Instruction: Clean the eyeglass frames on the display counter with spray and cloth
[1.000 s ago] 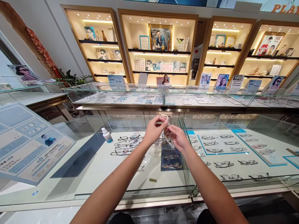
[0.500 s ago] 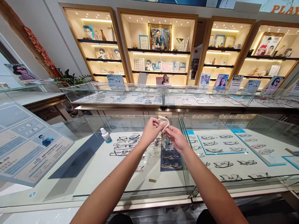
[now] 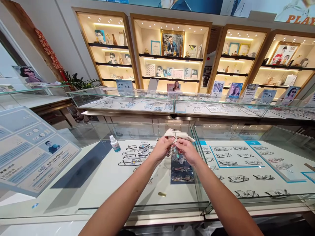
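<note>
Both hands meet above the glass counter, pinching a cream cloth (image 3: 180, 134) that spreads out beyond the fingertips. My left hand (image 3: 161, 149) is closed on the cloth's left part. My right hand (image 3: 186, 149) grips it from the right, thumb and fingers together. A thin dark strip, looking like part of a pair of glasses (image 3: 175, 132), crosses the cloth; the fingers and cloth hide most of it. Just below the fingertips shows a small teal piece whose kind I cannot make out. Under the glass, dark trays hold glasses (image 3: 182, 178).
A white bottle with a blue-green bottom (image 3: 115, 144) stands on the counter to the left. A large printed board (image 3: 36, 150) leans at far left. Display glasses (image 3: 238, 178) lie under the right-hand glass, with a second glass counter (image 3: 128, 113) beyond.
The cloth has turned from a bunched, upright fold to a wider spread reaching right. Both hands have drawn level and lie slightly lower in view. The head view has tilted up a little.
</note>
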`<action>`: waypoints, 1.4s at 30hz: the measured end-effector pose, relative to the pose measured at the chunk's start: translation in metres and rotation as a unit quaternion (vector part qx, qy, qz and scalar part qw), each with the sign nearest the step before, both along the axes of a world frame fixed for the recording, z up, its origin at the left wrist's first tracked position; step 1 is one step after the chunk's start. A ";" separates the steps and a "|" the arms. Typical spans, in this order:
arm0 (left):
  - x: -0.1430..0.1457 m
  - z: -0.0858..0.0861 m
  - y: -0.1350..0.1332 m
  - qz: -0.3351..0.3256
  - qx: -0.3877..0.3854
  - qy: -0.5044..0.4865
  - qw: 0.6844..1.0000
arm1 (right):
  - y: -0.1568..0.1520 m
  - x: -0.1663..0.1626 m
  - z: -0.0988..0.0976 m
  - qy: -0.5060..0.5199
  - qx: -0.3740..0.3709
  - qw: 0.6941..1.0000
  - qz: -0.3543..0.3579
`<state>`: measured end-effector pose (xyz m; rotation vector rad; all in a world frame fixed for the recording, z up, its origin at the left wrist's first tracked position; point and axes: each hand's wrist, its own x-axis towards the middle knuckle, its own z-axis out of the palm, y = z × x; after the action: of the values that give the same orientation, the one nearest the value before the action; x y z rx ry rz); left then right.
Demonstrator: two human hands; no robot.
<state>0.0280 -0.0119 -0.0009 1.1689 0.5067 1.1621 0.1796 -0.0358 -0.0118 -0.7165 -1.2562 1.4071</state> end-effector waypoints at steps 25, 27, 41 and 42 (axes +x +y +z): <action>-0.024 -0.004 0.015 -0.001 0.032 -0.002 0.999 | 0.014 -0.011 0.000 0.028 -0.047 0.998 0.034; -0.023 -0.005 0.014 0.031 0.037 0.006 0.999 | 0.012 -0.013 -0.001 0.011 -0.026 1.000 0.009; -0.030 0.014 0.006 0.020 0.041 -0.001 0.999 | -0.001 -0.017 0.007 -0.016 0.021 1.000 -0.011; -0.031 0.015 0.006 0.015 0.048 -0.004 0.999 | 0.001 -0.016 0.006 -0.009 0.015 1.000 -0.020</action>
<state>-0.0034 -0.0057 0.0144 1.2430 0.4680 1.2270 0.1637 -0.0353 -0.0058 -0.7308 -1.2672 1.3492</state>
